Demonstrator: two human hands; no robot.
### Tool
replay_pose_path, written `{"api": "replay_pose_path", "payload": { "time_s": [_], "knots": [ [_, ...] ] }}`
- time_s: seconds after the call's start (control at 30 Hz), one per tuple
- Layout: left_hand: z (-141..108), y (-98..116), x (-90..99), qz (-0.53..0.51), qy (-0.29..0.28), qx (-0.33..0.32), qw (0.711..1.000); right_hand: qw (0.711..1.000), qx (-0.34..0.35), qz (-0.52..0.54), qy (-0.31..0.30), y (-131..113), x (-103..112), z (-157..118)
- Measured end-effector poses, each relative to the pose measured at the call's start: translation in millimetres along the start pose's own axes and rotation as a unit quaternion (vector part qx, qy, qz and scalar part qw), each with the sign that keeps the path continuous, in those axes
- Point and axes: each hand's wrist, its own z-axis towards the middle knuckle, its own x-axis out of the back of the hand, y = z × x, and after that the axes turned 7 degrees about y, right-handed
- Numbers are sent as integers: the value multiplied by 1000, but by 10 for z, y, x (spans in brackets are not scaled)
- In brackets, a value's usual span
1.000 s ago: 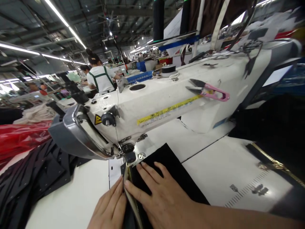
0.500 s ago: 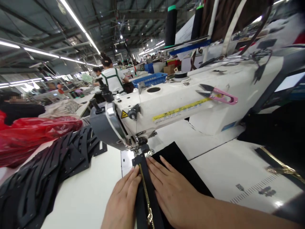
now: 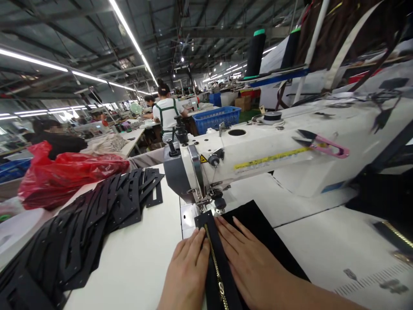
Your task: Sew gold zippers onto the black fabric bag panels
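The left hand (image 3: 189,273) and right hand (image 3: 254,269) lie flat and open on the black fabric (image 3: 258,228), gripping nothing. They flank the brass zipper (image 3: 214,262), keeping it straight under the sewing machine's (image 3: 258,155) presser foot (image 3: 209,206).

Matt black cloth (image 3: 258,234) with brass-metal zipper (image 3: 215,267); glossy white enamelled sewing machine (image 3: 264,155); shiny red plastic bag (image 3: 64,172).

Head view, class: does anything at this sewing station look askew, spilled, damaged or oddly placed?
Mostly orderly. The left hand and right hand press flat either side of a straight zipper. Odd spots: pink thread snips lie loose on top of the sewing machine, and black cut pieces sprawl in an untidy heap.
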Motion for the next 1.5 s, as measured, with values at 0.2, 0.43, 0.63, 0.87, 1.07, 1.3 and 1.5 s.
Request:
{"api": "replay_pose_path", "payload": {
  "time_s": [0.2, 0.43, 0.63, 0.87, 1.07, 1.3, 1.5],
  "knots": [
    [25, -26, -74, -20, 30, 13, 999, 999, 37, -30, -15, 64, -8, 48],
    [180, -130, -180, -58, 35, 40, 997, 999, 15, -5, -41, 217, -61, 186],
    [117, -149, -370, -62, 80, 40, 994, 998, 32, 5, -48, 299, -129, 189],
    [126, -206, -344, -72, 55, 17, 996, 999, 42, 2, -20, 355, -197, 165],
    [160, -241, -269, -73, 58, 13, 996, 997, 61, -28, -29, 361, -178, 201],
    [129, -222, -274, -47, 40, 9, 998, 995, 81, -44, -29, 355, -181, 192],
    [129, -189, -280, -44, 50, 24, 997, 997, 68, -33, -27, 362, -194, 159]
  ]
}}
